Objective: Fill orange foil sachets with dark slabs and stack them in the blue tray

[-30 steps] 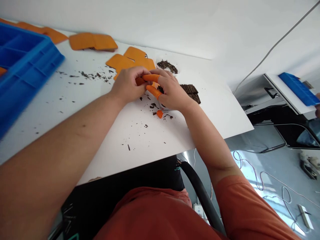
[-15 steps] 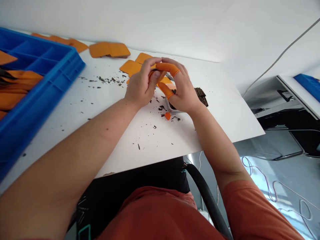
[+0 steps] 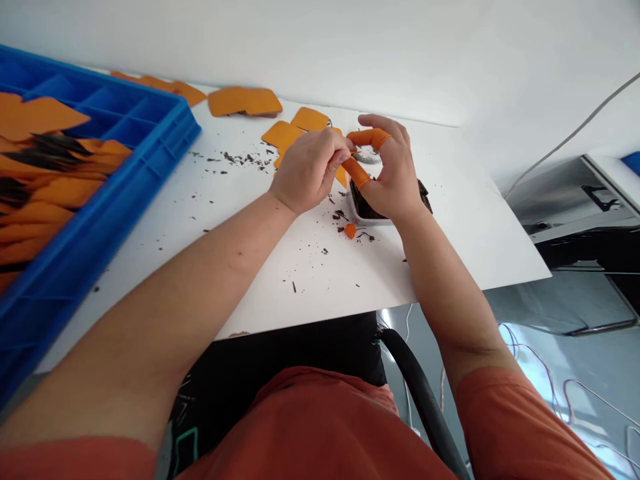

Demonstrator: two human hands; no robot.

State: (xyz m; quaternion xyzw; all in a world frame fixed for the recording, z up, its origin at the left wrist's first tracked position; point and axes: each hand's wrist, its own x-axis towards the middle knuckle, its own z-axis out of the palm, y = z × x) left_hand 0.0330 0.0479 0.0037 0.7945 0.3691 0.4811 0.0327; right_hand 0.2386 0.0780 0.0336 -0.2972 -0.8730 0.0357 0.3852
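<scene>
My left hand (image 3: pixel 311 167) is closed, its thumb and fingers pinched together at the tips of my right hand's fingers. My right hand (image 3: pixel 397 183) wears orange finger covers on the index finger (image 3: pixel 370 138) and thumb (image 3: pixel 357 175). Those two curve toward each other and meet at my left fingertips; the other fingers are raised. Whatever small thing lies between the hands is hidden. Under my right hand stands a clear plastic tub (image 3: pixel 373 221) with dark brown pieces. Flat orange pouches (image 3: pixel 281 135) lie just behind my left hand.
A blue compartment crate (image 3: pixel 186 137) on the left holds orange pouches and dark strips. More orange pouches (image 3: pixel 245 101) lie along the wall. Dark crumbs (image 3: pixel 245 160) and an orange scrap (image 3: pixel 350 231) are on the white table (image 3: pixel 310 287). A chair armrest (image 3: pixel 420 393) is below.
The curved orange-and-dark thing between my hands no longer shows. My left hand has closed into a pinch, and my right hand has moved slightly right. The view has shifted left, showing more of the crate.
</scene>
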